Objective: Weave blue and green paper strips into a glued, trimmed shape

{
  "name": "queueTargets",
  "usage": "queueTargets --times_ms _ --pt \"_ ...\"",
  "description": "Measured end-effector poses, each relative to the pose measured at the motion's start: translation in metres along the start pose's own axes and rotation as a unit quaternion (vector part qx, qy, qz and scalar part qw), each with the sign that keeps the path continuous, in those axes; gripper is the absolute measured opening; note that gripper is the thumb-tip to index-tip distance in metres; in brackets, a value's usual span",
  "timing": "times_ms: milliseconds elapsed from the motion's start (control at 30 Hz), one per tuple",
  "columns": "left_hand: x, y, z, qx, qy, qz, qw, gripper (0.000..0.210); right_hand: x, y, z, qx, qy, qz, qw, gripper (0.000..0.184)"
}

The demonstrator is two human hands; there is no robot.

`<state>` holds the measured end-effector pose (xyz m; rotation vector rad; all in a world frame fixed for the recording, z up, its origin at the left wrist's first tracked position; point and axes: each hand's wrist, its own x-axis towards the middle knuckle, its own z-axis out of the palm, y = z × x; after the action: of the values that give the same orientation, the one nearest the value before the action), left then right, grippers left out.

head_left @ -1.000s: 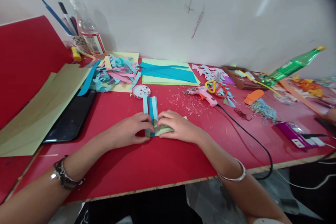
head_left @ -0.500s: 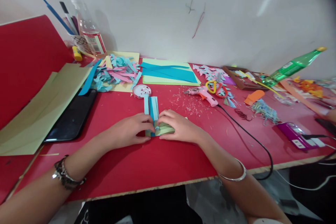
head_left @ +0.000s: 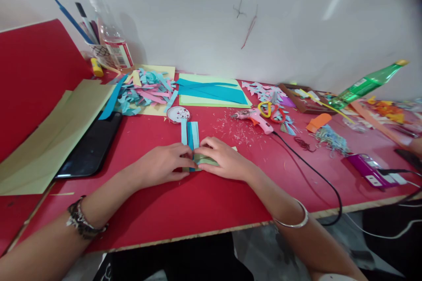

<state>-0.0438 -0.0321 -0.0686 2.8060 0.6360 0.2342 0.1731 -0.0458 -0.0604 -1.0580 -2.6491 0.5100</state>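
Light-blue and darker blue paper strips (head_left: 195,131) lie upright side by side on the red table. Across their near ends runs a pale yellow-green paper strip (head_left: 209,161), mostly covered by my fingers. My left hand (head_left: 164,161) is closed with its fingertips pressing the near ends of the blue strips. From the other side, my right hand (head_left: 228,159) grips the yellow-green strip, fingers curved over it and the tips close to my left fingertips. How the strips cross under the fingers is partly hidden.
Beyond the strips stand a round white lid (head_left: 178,114) and a pink glue gun (head_left: 255,118) with its black cord (head_left: 306,164) trailing right. Cut paper pieces (head_left: 148,90) are heaped at the back left. A phone (head_left: 90,153) lies left, a green bottle (head_left: 365,85) right.
My right fingers have shifted slightly and now cover more of the yellow-green strip. My left hand stays at nearly the same spot.
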Motion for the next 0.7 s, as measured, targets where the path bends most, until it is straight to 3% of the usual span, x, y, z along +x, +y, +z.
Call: queueTargets --times_ms 300,700 --pt "0.0003 0.0004 -0.0002 -0.008 0.001 -0.006 1.0 0.024 0.0004 0.0054 0.0046 -0.049 0.033 0.036 0.998 0.031" --pt "0.0009 0.0013 -0.0015 -0.018 -0.006 -0.018 1.0 0.022 0.0016 0.0074 0.0081 -0.013 0.05 0.029 0.998 0.035"
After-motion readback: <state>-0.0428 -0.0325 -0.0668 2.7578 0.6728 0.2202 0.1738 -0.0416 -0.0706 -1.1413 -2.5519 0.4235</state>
